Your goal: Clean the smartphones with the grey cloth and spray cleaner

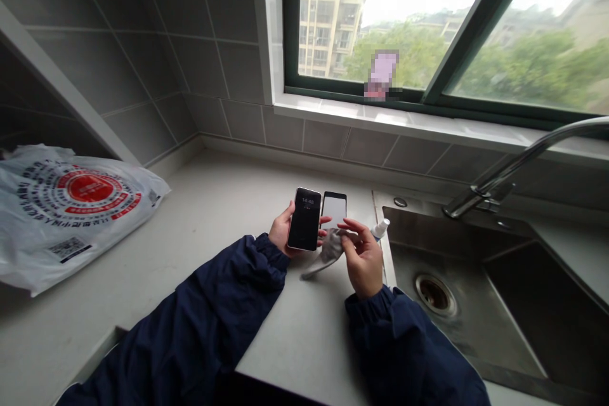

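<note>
Two bare hands in dark blue sleeves meet over a pale kitchen counter [200, 235], beside a steel sink [471, 342]. The left hand [281, 233] grasps a phone [305, 228] upright, screen toward the viewer; its thumb lies along one edge and its fingertips show past the other. The dark screen reads 14:48. The right hand [365, 263] pinches a crumpled grey cloth [328, 250] between thumb and fingers, its loose end hanging low near the phone's bottom corner; whether cloth and phone touch, I cannot tell. Just behind is a phone-shaped object [335, 208] with a dark frame and pale centre. A white-capped bottle [381, 228] shows past the right hand, near the sink; its lower part is hidden, so whether it is held is unclear. Good handling here probably means supporting the phone by its back and edges, leaving the screen free of fingers, gathering the cloth's trailing end into a flat pad, pressing only lightly, and keeping the phone over the counter, away from the sink.
</note>
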The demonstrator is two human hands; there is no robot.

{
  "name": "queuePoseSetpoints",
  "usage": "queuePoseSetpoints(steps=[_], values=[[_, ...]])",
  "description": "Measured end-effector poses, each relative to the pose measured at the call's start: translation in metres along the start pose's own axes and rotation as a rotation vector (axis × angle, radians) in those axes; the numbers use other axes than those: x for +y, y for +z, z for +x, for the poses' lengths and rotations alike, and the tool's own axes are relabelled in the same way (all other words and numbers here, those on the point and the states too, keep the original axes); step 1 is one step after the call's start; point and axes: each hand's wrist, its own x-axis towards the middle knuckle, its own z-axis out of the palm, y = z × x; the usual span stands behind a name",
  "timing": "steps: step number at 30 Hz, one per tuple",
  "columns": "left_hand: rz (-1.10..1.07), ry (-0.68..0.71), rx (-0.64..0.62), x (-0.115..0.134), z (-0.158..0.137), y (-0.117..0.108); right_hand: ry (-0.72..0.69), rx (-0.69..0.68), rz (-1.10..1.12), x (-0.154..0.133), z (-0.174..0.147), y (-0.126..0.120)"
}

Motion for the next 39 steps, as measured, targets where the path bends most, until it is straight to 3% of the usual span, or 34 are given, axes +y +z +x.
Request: queuePoseSetpoints(steps=[3, 8, 9, 12, 13, 14, 16, 19, 21, 27, 33, 39], values=[[-0.011, -0.013, -0.033, -0.002, -0.001, 0.0, -0.13, 0.065, -0.08, -0.006, 0.003, 0.002], [-0.054, -0.036, -0.058, -0.01, -0.001, 0.003, -0.474, 0.13, -0.283, -0.027, 0.013, 0.017], [-0.072, -0.019, -0.044, -0.012, -0.001, 0.005, -0.514, 0.054, -0.3, -0.031, 0.013, 0.022], [-0.13, 0.022, 0.044, -0.017, -0.002, 0.008, -0.506, -0.368, -0.317, -0.036, 0.007, 0.032], [-0.145, 0.017, 0.073, -0.018, -0.002, 0.008, -0.527, -0.436, -0.332, -0.036, 0.004, 0.034], [-0.156, 0.003, 0.092, -0.019, -0.003, 0.008, -0.565, -0.473, -0.345, -0.035, 0.001, 0.034], [-0.171, -0.004, 0.093, -0.018, -0.003, 0.009, -0.619, -0.404, -0.345, -0.032, -0.004, 0.032], [-0.19, 0.011, 0.022, -0.016, -0.003, 0.008, -0.617, -0.144, -0.364, -0.025, -0.004, 0.025], [-0.209, 0.024, -0.015, -0.014, -0.003, 0.008, -0.602, -0.08, -0.421, -0.019, -0.002, 0.022], [-0.256, 0.024, -0.034, -0.013, -0.003, 0.005, -0.607, -0.324, -0.684, -0.002, -0.002, 0.028], [-0.155, 0.022, 0.12, -0.016, 0.0, -0.001, -0.564, -0.54, -0.912, 0.002, -0.012, 0.034], [-0.133, 0.043, 0.084, -0.019, -0.003, 0.01, -0.58, -0.594, -0.924, -0.001, -0.009, 0.031]])
